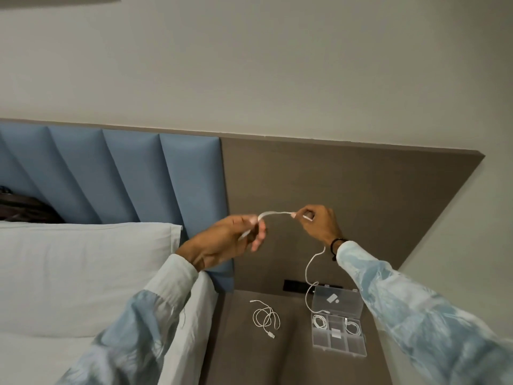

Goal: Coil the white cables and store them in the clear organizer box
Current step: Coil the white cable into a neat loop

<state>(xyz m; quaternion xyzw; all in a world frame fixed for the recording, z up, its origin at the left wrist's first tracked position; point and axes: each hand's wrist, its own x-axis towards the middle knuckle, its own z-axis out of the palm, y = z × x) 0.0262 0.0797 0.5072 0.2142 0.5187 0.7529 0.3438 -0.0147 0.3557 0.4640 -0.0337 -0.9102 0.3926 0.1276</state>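
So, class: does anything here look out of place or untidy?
Yes. One white cable lies loosely looped on the nightstand, outside the clear organizer box. The held cable trails down toward the box.

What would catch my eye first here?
Two hands raised mid-frame, the left hand and right hand, stretch a white cable between them; its tail dangles toward the open clear organizer box on the brown nightstand. Left of the box lies another loosely coiled cable.

A white pillow (83, 273) rests against a blue padded headboard (125, 173) beside a grey-brown wall panel (347, 190) and matching bedside surface (236, 351) (a dark object (25, 209), unidentifiable, sits behind the pillow), beneath a pale wall (277, 65).
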